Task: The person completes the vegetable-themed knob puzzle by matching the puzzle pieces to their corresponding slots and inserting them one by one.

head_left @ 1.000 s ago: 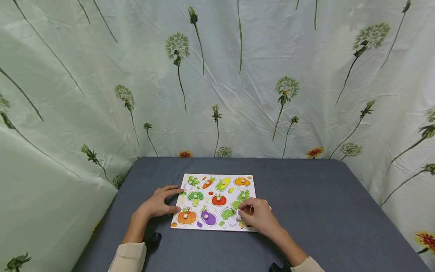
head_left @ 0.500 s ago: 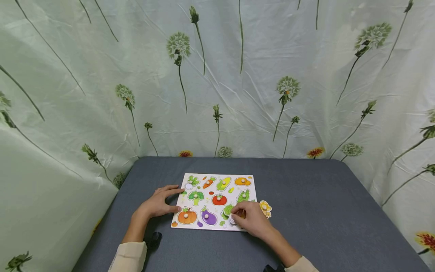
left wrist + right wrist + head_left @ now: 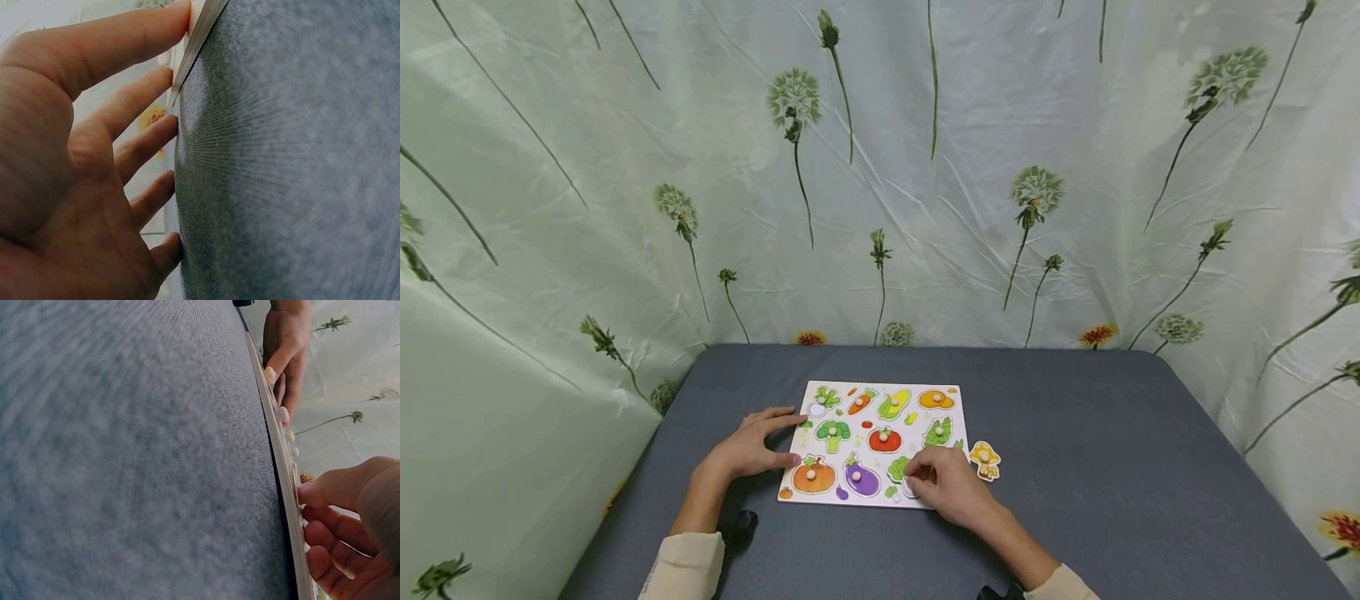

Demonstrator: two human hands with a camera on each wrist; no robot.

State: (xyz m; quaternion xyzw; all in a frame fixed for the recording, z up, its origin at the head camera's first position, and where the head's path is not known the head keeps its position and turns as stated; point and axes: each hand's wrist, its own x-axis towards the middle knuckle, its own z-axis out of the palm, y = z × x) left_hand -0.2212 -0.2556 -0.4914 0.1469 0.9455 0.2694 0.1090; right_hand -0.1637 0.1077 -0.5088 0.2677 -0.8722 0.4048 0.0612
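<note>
A white wooden vegetable puzzle board (image 3: 912, 434) lies on the table. My left hand (image 3: 748, 450) rests at its left edge, fingers spread and straight; in the left wrist view the thumb tip touches the board's edge (image 3: 199, 47). Over the lower right of the board, my right hand (image 3: 953, 485) pinches the leafy green puzzle piece (image 3: 897, 469) with thumb and fingertips. That piece has a green top and a white stalk, partly hidden by the fingers. The right wrist view has those fingertips close against the board's face (image 3: 294, 478).
A yellow mushroom puzzle piece (image 3: 985, 461) lies on the grey table (image 3: 1120, 467) just right of the board. Knobbed pieces sit in the board, among them a pumpkin (image 3: 815, 477), an eggplant (image 3: 861, 480) and a tomato (image 3: 884, 440). A flowered curtain (image 3: 955, 233) hangs behind.
My right hand has moved left and slightly down with the leafy green piece, from above its printed spot's right side onto it. The mushroom piece has come into sight. The left hand stays put.
</note>
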